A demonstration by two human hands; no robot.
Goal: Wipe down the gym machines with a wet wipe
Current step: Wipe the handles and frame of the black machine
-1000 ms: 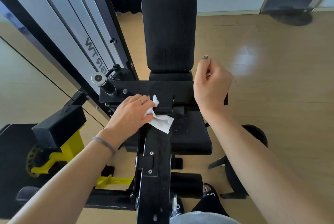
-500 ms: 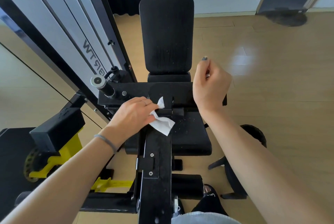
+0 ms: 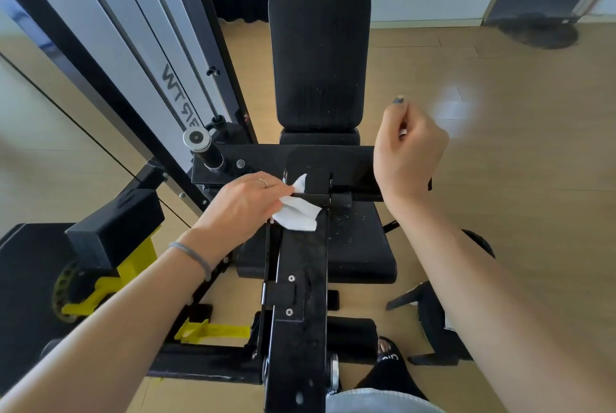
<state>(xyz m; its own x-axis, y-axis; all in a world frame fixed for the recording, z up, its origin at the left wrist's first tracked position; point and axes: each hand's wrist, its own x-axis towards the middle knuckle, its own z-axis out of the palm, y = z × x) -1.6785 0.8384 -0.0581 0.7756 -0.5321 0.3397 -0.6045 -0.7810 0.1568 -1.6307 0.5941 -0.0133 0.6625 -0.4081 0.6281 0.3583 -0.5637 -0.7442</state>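
Note:
A black gym machine stands in front of me, with an upright back pad (image 3: 319, 56), a seat (image 3: 360, 246) and a long black arm (image 3: 300, 296) running toward me. My left hand (image 3: 243, 202) holds a crumpled white wet wipe (image 3: 298, 212) and presses it on the far end of that arm, next to the crossbar (image 3: 266, 162). My right hand (image 3: 408, 152) hovers above the crossbar's right end with its fingers curled. A small white speck shows between them, and I cannot tell what it is.
A white weight-stack tower (image 3: 133, 46) with a black frame rises on the left. Below it are a yellow adjuster (image 3: 100, 292) and a chrome-capped peg (image 3: 196, 139). A black stool (image 3: 433, 312) stands on the wooden floor at right. My sandalled foot (image 3: 388, 354) is beside the machine base.
My left hand has slid the wipe slightly farther along the arm toward the crossbar. My right hand has stayed raised and curled.

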